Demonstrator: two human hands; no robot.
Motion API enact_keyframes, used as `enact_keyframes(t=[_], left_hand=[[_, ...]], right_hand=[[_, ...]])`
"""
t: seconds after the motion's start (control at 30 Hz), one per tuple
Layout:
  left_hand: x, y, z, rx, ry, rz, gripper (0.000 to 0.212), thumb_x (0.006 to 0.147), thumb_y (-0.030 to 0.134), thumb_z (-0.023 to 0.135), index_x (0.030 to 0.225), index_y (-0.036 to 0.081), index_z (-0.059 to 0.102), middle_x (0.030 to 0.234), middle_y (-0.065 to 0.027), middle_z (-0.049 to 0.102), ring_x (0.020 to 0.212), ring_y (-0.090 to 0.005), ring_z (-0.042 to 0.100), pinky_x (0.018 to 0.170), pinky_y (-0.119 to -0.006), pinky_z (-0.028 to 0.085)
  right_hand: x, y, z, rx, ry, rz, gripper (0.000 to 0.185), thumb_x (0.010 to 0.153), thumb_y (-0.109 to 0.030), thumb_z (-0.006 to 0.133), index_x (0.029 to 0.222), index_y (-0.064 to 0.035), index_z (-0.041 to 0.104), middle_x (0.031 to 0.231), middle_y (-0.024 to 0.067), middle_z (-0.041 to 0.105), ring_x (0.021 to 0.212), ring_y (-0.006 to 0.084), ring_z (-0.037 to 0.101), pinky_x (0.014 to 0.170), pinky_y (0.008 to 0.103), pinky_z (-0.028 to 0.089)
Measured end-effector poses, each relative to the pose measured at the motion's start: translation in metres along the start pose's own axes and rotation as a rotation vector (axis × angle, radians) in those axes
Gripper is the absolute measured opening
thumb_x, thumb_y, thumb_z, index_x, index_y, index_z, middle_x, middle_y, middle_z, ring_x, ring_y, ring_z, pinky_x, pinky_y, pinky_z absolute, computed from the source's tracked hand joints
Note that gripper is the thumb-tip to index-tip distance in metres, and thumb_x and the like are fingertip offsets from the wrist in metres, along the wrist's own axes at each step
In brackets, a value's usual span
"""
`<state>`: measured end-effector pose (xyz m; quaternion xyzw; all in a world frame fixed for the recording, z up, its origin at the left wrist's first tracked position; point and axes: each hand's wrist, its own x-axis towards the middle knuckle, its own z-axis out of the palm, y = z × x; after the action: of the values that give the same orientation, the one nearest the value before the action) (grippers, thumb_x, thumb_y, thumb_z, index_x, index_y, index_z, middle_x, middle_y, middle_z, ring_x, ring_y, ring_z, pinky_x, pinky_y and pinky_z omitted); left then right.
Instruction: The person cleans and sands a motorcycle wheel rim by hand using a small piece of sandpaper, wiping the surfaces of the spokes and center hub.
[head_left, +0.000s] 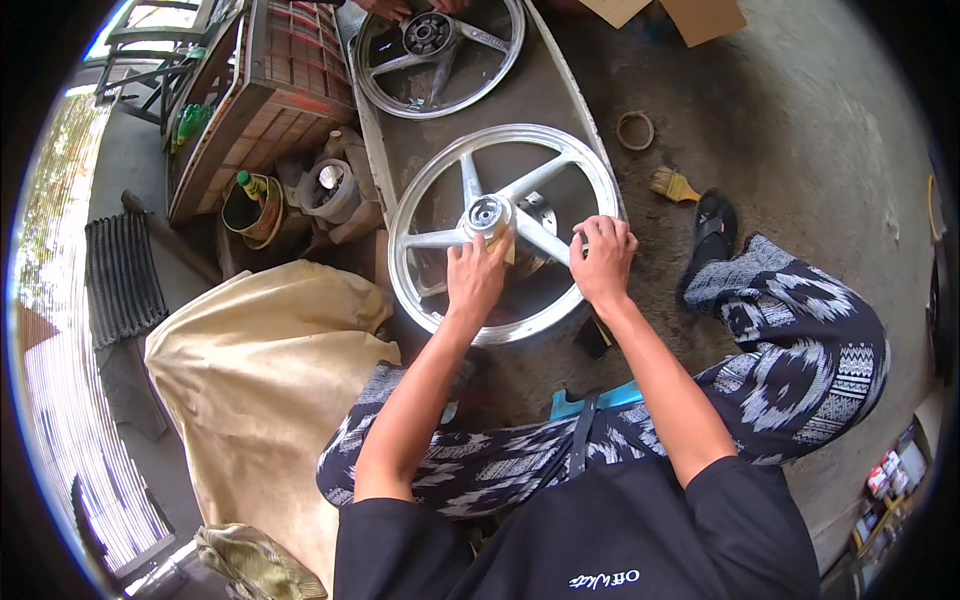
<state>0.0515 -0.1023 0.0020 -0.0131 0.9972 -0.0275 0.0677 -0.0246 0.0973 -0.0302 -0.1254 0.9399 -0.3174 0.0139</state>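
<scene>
A bare-metal alloy motorcycle wheel lies tilted across a long shallow trough in front of me. My left hand is at the wheel's hub, pressing a small yellowish piece of abrasive sheet or cloth against its lower side. Fingers partly cover that piece, so its exact material is unclear. On the right, my right hand grips the rim near the outer end of a spoke. Inside the trough, a perforated metal disc shows partly behind the spokes.
Another person's hands touch a second alloy wheel at the trough's far end. A paintbrush and a ring lie on the floor at right. Left stand a plastic tub, a cut container and a tan cloth cover.
</scene>
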Motion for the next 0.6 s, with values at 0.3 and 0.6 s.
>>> enact_keyframes(t=[0.3,0.6], left_hand=[[0.014,-0.014,-0.031,-0.028,0.246,-0.032,0.027,0.083,0.014,0.065,0.109,0.021,0.068,0.098,-0.0050,0.063,0.104,-0.0201,0.058,0.086,-0.043,0.039],[-0.004,-0.009,0.011,-0.035,0.238,0.142,0.037,0.083,0.009,0.058,0.121,0.007,0.062,0.117,-0.0091,0.065,0.109,-0.0220,0.061,0.086,-0.043,0.047]], right_hand=[[-0.012,0.011,0.012,0.364,0.202,0.368,0.065,0.081,-0.012,0.070,0.136,0.0016,0.039,0.127,0.0255,0.046,0.123,0.0405,0.042,0.106,0.0525,0.032],[-0.023,0.017,0.023,0.200,-0.011,0.502,0.072,0.082,-0.019,0.070,0.139,0.0059,0.034,0.132,0.0293,0.045,0.127,0.0436,0.038,0.109,0.0543,0.028]])
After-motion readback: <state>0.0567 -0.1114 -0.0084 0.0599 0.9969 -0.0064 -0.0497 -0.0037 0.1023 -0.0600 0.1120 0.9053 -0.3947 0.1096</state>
